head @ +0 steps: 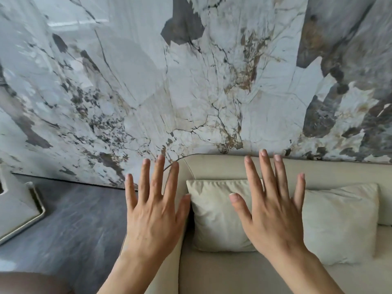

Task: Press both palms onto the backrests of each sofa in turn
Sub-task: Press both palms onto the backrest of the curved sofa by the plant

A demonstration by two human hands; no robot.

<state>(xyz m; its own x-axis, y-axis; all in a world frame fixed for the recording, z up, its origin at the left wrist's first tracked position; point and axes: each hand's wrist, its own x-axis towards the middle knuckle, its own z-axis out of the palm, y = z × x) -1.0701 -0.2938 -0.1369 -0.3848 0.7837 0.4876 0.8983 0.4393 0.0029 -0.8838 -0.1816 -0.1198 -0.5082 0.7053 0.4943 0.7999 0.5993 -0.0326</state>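
A cream sofa fills the lower right, its backrest (222, 166) running along the marble wall. Two cream cushions lean against it, one at the left (214, 215) and one at the right (341, 221). My left hand (153, 211) is raised with fingers spread, held over the sofa's left armrest (169, 270), and it holds nothing. My right hand (273, 211) is likewise flat and spread, in front of the left cushion and backrest. Whether either palm touches the sofa cannot be told.
A white, grey and brown marble wall (191, 81) stands right behind the sofa. Dark grey floor (80, 219) lies to the left. A pale table corner with a metal rim (23, 215) sits at the far left edge.
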